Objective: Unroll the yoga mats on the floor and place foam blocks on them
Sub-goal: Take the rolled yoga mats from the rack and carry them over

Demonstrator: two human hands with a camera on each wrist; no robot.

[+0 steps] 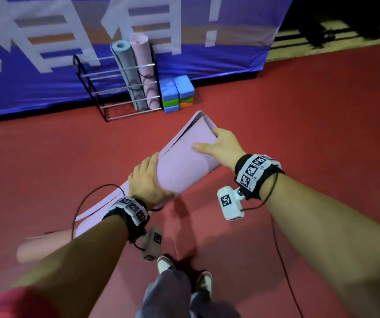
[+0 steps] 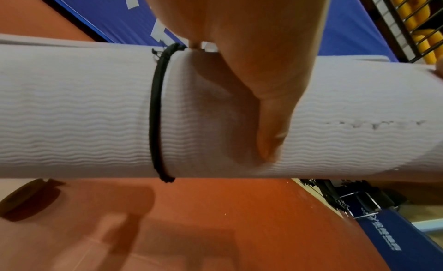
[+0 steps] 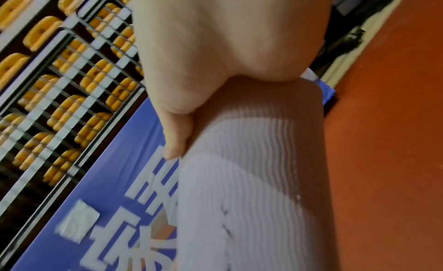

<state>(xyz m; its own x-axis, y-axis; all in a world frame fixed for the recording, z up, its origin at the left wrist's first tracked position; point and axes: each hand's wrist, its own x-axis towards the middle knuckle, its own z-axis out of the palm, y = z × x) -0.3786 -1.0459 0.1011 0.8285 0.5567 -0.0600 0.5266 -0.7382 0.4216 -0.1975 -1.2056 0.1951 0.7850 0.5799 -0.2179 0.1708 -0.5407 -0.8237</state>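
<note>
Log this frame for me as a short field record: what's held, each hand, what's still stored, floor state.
held item: rolled lilac mat, in the air over the red floor
left hand: grips the roll near its middle, beside a black elastic band
right hand: grips the far end of the roll
band: still around the roll
stored: blue mat and pink mat upright in the wire rack
foam blocks: stacked beside the rack, none placed
</note>
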